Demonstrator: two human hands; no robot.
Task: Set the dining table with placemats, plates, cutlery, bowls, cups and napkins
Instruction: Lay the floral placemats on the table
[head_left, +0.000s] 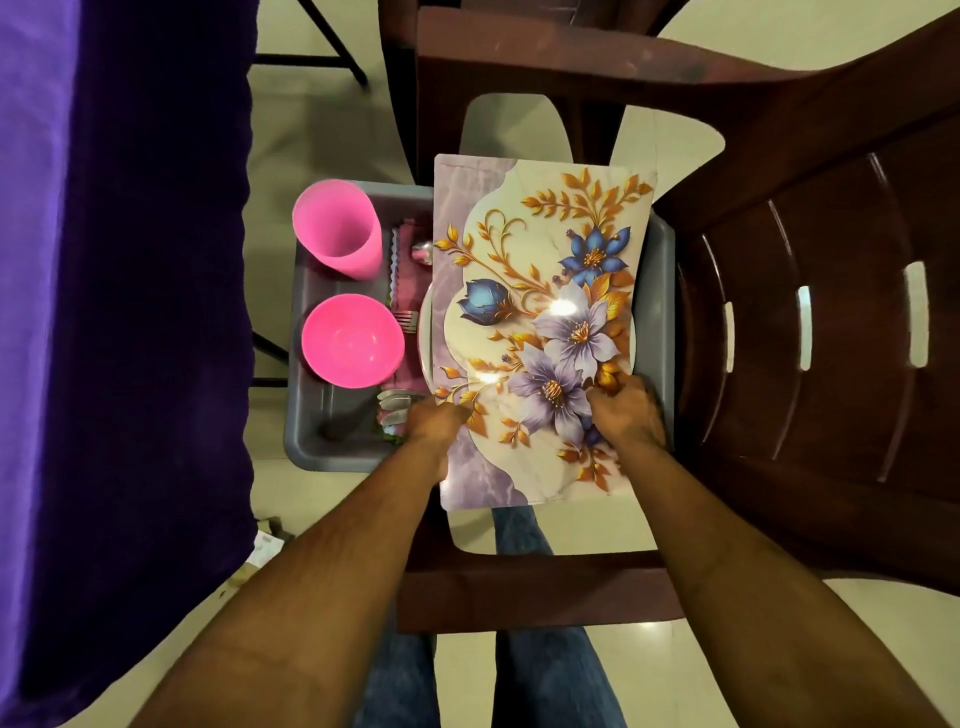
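A glossy floral placemat (540, 291) lies across a grey plastic tub (332, 447) that sits on a brown chair. My left hand (434, 421) grips the placemat's left edge near its close end. My right hand (626, 410) pinches its right edge. Inside the tub stand a pink cup (337, 228) and a pink bowl (353, 340). Beside them lie a pink napkin (405, 270), a fork (408, 319) and spoons (395, 408). A white plate (425, 332) peeks out from under the placemat.
The table, draped in a purple cloth (104, 312), fills the left side. The brown plastic chair (805, 322) takes up the right and top, its arm (540, 592) close to my legs. Pale tiled floor (270, 156) shows between them.
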